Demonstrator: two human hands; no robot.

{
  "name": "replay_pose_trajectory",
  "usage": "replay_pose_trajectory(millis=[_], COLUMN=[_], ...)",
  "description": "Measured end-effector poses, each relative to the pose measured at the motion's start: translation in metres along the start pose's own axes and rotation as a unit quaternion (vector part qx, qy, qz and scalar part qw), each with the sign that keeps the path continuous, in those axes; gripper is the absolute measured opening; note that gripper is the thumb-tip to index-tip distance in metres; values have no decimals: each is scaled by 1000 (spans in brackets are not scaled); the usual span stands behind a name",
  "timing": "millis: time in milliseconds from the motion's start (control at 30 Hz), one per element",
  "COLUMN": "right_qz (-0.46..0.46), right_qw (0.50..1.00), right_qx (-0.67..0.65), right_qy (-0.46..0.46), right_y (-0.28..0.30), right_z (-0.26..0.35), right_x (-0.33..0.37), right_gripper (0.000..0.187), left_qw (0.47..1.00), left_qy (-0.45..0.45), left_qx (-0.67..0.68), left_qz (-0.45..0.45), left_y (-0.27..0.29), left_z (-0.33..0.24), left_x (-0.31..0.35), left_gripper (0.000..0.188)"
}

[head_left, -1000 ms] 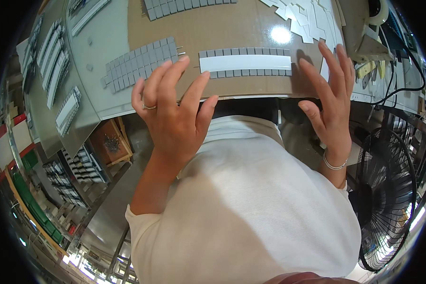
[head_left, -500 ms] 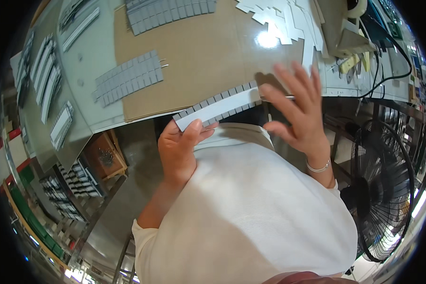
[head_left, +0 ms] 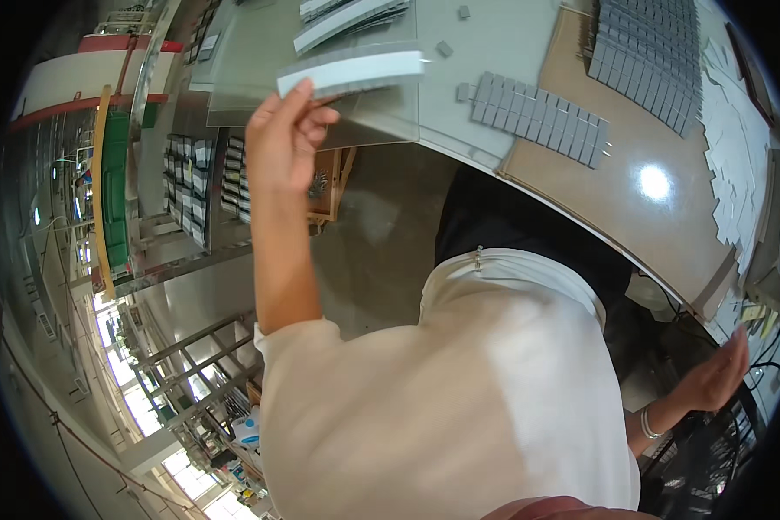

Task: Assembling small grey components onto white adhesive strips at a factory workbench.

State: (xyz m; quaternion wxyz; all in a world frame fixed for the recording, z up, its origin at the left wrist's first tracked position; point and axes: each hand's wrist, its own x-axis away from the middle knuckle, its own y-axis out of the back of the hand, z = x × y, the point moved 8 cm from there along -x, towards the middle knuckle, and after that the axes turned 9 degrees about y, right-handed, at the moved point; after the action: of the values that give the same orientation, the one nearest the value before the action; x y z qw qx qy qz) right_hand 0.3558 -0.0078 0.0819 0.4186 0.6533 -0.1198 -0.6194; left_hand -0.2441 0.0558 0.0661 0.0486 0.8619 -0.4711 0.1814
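My left hand [head_left: 290,130] is raised over the left side of the table, its thumb and fingers closed on the near end of a curved strip [head_left: 355,73]. The strip has a smooth white face and rows of small grey blocks along its edges. Beyond it lies a pile of similar white-faced strips [head_left: 351,24]. Far to the right, my right hand [head_left: 719,374] is beside the table's edge, near some small yellow things [head_left: 758,316]. Its fingers are stretched upward and seen edge-on, with nothing visible in them.
A grey block strip [head_left: 542,119] with thin pins at its end lies partly on the brown board [head_left: 615,195]. More grey strips [head_left: 646,65] sit behind it, beside white paper pieces [head_left: 737,165]. Loose grey blocks [head_left: 445,49] dot the table. A dark fan [head_left: 711,459] stands lower right.
My left hand has carried the strip from in front of my body to the table's left side. My right hand has moved away to the right. The view has turned left.
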Motion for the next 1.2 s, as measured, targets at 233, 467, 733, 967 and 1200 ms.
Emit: replay_pose_trajectory(millis=[233, 467, 733, 967, 1200], right_qz=[-60, -167, -87, -87, -89], right_qw=[990, 769, 704, 730, 733], right_qx=[-64, -503, -619, -581, -568], right_qy=[-108, -358, -335, -349, -365], right_y=[6, -13, -44, -43, -47], right_z=[-33, -95, -32, -18, -23], right_x=[-10, 21, -16, -13, -3], right_gripper=[22, 22, 25, 29, 30], left_qw=[983, 823, 683, 651, 635], left_qy=[29, -309, -516, -515, -520], left_qx=[-177, -436, -458, -468, -477], left_qz=[-47, -192, 240, 303, 314], left_y=[35, -2, -193, -251, -254], left_z=[-15, -52, 25, 45, 47], left_x=[-39, 28, 85, 82, 76], left_gripper=[23, 22, 21, 41, 48])
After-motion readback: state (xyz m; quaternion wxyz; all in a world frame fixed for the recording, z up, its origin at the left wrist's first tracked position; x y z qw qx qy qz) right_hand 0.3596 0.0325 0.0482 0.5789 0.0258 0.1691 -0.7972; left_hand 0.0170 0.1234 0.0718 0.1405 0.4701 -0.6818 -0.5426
